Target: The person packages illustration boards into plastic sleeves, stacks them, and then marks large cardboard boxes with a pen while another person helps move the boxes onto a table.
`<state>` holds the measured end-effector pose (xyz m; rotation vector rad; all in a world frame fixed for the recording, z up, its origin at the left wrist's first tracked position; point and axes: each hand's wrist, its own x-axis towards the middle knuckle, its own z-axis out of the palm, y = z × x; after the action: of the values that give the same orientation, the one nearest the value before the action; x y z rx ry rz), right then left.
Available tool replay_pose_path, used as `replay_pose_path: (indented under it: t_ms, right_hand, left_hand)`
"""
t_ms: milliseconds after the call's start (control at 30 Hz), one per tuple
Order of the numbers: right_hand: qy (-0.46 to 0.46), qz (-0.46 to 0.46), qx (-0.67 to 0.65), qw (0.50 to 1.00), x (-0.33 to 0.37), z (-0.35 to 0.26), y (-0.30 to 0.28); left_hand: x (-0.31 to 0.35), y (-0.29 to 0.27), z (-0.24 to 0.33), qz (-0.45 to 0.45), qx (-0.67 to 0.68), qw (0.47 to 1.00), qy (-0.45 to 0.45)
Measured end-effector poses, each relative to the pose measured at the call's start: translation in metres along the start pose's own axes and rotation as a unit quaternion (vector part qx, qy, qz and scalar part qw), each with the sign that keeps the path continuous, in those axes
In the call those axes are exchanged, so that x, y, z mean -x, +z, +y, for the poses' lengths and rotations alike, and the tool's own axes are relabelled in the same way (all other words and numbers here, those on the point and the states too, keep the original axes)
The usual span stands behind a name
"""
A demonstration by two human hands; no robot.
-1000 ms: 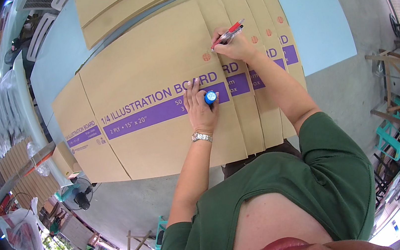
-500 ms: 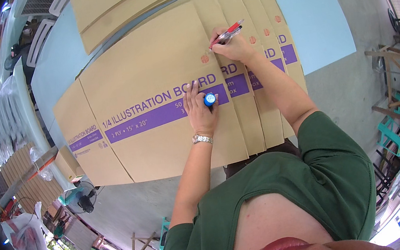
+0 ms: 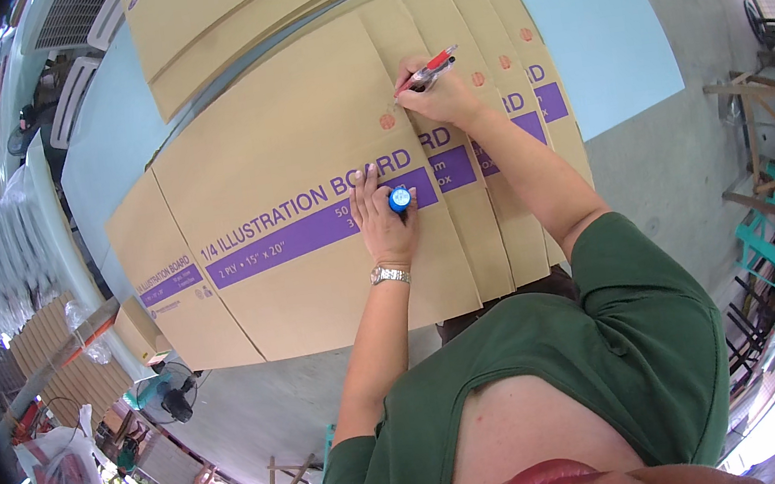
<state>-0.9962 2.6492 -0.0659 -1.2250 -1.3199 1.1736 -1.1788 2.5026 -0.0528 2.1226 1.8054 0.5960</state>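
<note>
Flat cardboard cartons with purple bands lie overlapped like a fan in front of me. My left hand rests on the top carton, its fingers stretched forward. Between its thumb and fingers stands a small blue cylinder with a pale round top; its lower part is hidden. My right hand is closed around a red pen and a second, clear-barrelled pen, writing end down near the top carton's right edge. Just left of that hand is a round red stamp mark; similar marks show on the cartons behind.
The cartons lie on a light blue tabletop. More flat cardboard is stacked at the far side. To the left are plastic-wrapped stacks and a fan. A wooden frame and a green stool stand at right.
The whole view has shifted slightly, moving the cartons a little left and down in the picture. Both hands keep nearly the same places on the cardboard, with the same things in them.
</note>
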Motion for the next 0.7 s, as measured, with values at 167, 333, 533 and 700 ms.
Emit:
replay_pose_path:
  t_ms: [167,333,533,700]
  right_hand:
    - [0.053,-0.005,-0.039,0.998,-0.001,-0.001,-0.007]
    - [0.151,0.035,-0.191,0.969,-0.003,-0.006,-0.059]
    - [0.127,-0.006,0.013,0.992,0.001,-0.027,-0.057]
    - [0.085,-0.065,-0.002,0.994,-0.004,-0.01,-0.058]
  left_hand:
    - [-0.001,0.0,0.002,-0.001,-0.003,1.0,0.003]
    - [-0.002,0.001,0.002,0.007,-0.005,1.0,0.002]
    - [0.0,0.001,0.002,0.005,-0.005,1.0,0.001]
    - [0.0,0.002,0.002,-0.001,-0.001,1.0,0.002]
